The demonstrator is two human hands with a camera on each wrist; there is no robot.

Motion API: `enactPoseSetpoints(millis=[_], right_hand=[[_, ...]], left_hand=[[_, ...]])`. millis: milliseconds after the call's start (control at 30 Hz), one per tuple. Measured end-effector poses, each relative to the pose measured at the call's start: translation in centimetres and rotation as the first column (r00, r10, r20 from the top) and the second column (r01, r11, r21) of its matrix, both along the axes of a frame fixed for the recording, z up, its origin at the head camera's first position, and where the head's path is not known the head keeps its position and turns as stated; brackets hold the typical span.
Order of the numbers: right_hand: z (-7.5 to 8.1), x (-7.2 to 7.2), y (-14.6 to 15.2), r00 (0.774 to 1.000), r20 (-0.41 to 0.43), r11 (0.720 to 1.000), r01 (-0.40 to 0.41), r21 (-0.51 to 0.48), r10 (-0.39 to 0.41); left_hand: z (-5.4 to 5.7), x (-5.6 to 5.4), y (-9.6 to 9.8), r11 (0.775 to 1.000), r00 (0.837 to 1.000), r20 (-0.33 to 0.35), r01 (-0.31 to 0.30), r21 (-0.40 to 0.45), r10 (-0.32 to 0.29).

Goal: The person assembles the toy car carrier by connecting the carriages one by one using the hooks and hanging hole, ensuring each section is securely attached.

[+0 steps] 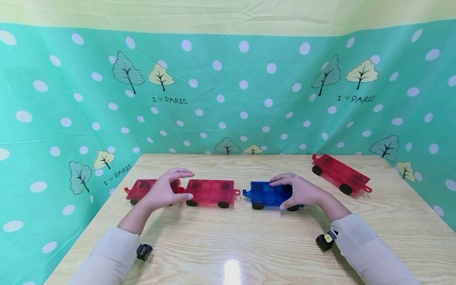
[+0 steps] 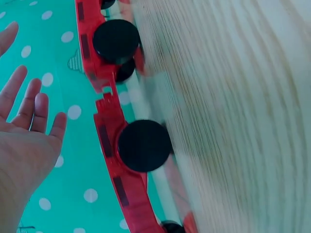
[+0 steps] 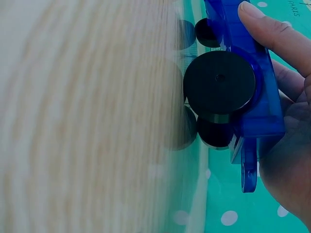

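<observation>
On the table, the right hand is gripping the blue wagon, probably light and stiff, sensibly across its sides; the left hand is holding nothing.

In the head view, a pale grey left sleeve lies toward eight o'clock and a matching right sleeve toward four. Each cuff has a small black wrist camera, the left one boxy, the right one bearing a yellow mark.
</observation>
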State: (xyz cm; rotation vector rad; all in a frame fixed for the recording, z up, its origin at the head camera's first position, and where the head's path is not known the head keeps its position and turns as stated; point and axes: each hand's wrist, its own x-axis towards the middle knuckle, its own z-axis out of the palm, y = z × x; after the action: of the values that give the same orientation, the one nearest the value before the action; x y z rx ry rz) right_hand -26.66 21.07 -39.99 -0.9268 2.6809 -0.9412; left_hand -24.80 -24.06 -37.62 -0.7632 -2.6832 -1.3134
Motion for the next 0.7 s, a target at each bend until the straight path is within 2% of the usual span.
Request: enactPoseSetpoints(millis=[333,567,700], right_hand=[[0.1,0.1,-0.1,1.0,0.001,1.0,0.005,0.007,-0.005],[0.1,0.1,-0.1,1.0,0.002,1.0,0.004,0.016,-0.004],[0.1,0.0,-0.1,1.0,0.005,1.0,-0.003,0.011,0.003]], left_hand=[[0.0,-0.5,1.9,0.997,0.999,-0.031,0.041,-0.061,-0.043],[0.1,-0.6,3.2,0.992,0.996,-0.022,0.08,-0.093,-0.083],[0.0,-0.9,3.7,0.984,0.994,-0.028,0.099,-0.149,-0.104]])
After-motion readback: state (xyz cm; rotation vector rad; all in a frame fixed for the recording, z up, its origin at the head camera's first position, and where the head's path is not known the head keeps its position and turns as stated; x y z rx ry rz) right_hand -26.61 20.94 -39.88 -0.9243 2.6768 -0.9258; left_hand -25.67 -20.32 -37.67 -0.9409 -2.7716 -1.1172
